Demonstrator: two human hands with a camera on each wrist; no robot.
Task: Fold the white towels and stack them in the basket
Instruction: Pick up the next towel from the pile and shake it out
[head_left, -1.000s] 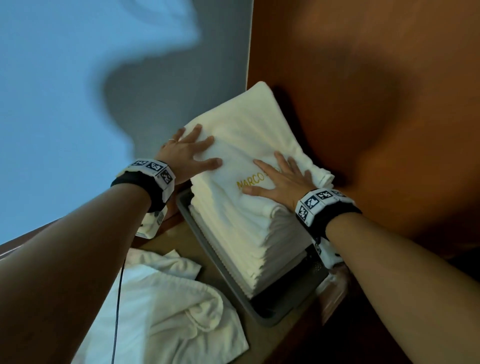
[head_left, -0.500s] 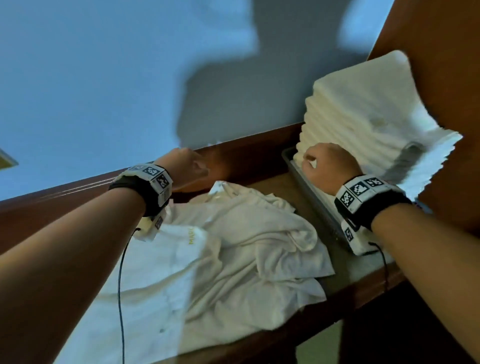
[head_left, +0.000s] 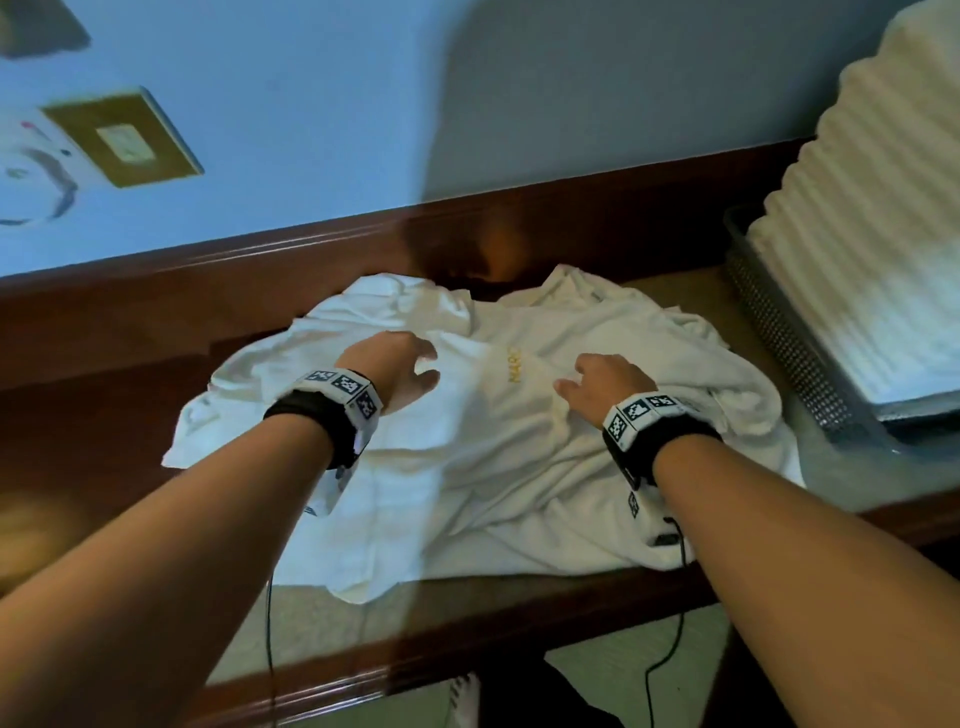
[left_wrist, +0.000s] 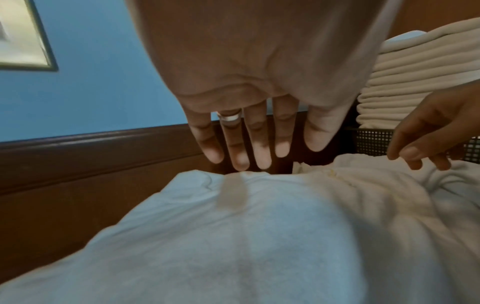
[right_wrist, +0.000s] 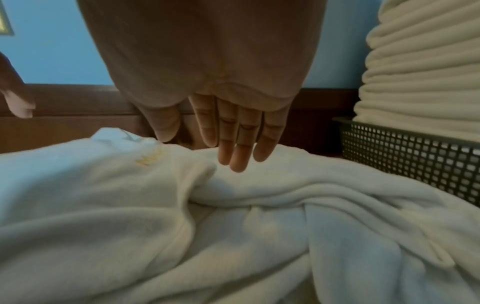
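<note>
A heap of crumpled white towels (head_left: 483, 447) lies on the wooden counter, one showing gold lettering (head_left: 513, 365). My left hand (head_left: 402, 366) hovers over the heap's left part, fingers (left_wrist: 242, 152) straight and spread, holding nothing. My right hand (head_left: 597, 382) hovers over the right part, fingers (right_wrist: 239, 152) straight and just above the cloth (right_wrist: 233, 216). At the far right a grey mesh basket (head_left: 779, 343) holds a tall stack of folded white towels (head_left: 872, 218), which also shows in the right wrist view (right_wrist: 420, 67).
The counter has a raised dark wood back ledge (head_left: 311, 260) against a blue wall with a brass switch plate (head_left: 122, 143). The counter's front edge (head_left: 467, 644) runs below my arms. Black cables (head_left: 670, 649) hang from my wristbands.
Both hands left the folded stack in the basket and swung left to hover over the crumpled heap. My view turned left, so the basket now sits at the far right.
</note>
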